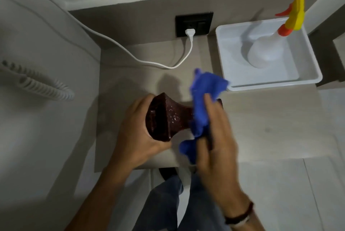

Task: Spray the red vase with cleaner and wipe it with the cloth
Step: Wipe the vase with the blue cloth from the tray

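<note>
The dark red vase (169, 116) lies tilted on its side above the small table, its flared square mouth pointing left. My left hand (136, 131) grips that mouth end. A blue cloth (202, 100) is pressed over the vase's narrow middle and body by my right hand (214, 133), which hides most of the vase's right part. The spray bottle (268, 47), clear with a yellow and orange trigger head, stands in a white tray at the back right, apart from both hands.
The white plastic tray (309, 58) sits on the beige table (252, 118) at the back right. A white cable (149, 60) runs from a black wall socket (194, 24) across the table's back. A coiled phone cord (37, 81) hangs on the left. My legs show below the table edge.
</note>
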`<state>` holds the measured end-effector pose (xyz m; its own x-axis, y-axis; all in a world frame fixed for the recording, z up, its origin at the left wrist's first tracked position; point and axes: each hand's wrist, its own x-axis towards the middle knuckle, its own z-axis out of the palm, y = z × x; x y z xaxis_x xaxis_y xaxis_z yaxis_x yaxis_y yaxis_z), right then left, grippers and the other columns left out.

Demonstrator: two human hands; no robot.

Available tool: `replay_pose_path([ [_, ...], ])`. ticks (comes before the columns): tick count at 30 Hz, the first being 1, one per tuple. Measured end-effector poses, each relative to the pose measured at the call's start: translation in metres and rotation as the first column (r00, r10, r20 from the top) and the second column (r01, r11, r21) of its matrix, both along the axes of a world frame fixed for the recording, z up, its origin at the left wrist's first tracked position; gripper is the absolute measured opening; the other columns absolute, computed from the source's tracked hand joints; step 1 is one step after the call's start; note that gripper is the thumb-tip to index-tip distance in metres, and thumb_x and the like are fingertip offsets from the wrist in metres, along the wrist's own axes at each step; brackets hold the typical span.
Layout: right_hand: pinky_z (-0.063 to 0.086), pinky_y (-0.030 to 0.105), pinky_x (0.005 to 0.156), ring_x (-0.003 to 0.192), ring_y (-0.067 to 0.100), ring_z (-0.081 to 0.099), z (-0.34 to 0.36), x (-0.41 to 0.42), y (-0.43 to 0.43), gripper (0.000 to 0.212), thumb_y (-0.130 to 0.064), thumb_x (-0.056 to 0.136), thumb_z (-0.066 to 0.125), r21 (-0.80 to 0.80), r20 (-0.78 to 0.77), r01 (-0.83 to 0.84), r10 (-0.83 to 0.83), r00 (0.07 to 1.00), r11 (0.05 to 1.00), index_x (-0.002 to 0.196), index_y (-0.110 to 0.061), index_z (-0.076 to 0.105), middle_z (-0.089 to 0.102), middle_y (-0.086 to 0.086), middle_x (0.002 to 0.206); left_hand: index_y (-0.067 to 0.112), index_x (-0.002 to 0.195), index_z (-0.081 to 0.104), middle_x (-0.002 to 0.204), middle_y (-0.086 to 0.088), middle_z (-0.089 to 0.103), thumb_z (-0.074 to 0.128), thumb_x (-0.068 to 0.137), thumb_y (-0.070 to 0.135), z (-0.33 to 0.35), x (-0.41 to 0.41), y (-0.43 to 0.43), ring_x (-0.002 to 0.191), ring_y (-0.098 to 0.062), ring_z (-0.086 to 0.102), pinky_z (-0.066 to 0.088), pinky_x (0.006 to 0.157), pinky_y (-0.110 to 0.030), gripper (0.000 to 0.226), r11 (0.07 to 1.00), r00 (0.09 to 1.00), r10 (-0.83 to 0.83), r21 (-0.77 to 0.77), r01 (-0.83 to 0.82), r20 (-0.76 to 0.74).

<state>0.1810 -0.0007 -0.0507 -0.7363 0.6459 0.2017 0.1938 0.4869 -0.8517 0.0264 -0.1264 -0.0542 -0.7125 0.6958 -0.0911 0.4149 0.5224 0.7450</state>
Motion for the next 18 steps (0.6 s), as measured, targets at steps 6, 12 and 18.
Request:
replay_pose_path([
  [6,0.015,0.035,0.135,0.164,0.04,0.026,-0.036,0.004,0.004,0.101,0.025,0.082,0.072,0.182,0.324,-0.193,0.126,0.938,0.964,0.167,-0.009,0.03,0.024,0.012,0.177,0.021,0.145,0.056,0.134,0.012,0.056,0.096,0.051,0.038,-0.003,0.004,-0.009,0.123,-0.012,0.059,0.043,0.093,-0.014,0.104,0.998,0.998,0.039,-0.037,-0.041,-0.051],
  [12,0.038,0.06,0.127,0.161,0.044,0.033,-0.041,0.005,0.009,0.092,0.022,0.081,0.069,0.233,0.296,-0.078,0.005,0.955,0.969,0.164,-0.003,0.039,0.035,0.02,0.173,0.018,0.148,0.056,0.136,0.006,0.058,0.078,0.049,0.058,0.003,0.007,-0.001,0.124,-0.021,0.061,0.047,0.097,-0.026,0.109,0.995,0.996,0.066,-0.069,-0.07,-0.056],
  [18,0.029,0.052,0.133,0.166,0.04,0.024,-0.038,-0.001,-0.015,0.083,0.01,0.095,0.058,0.204,0.205,-0.197,0.155,0.966,0.959,0.169,-0.01,0.027,0.024,0.015,0.179,0.019,0.141,0.059,0.132,0.003,0.062,0.086,0.047,0.05,0.006,0.007,-0.005,0.122,-0.025,0.063,0.053,0.094,-0.039,0.103,0.991,0.993,0.052,-0.122,-0.064,-0.102],
])
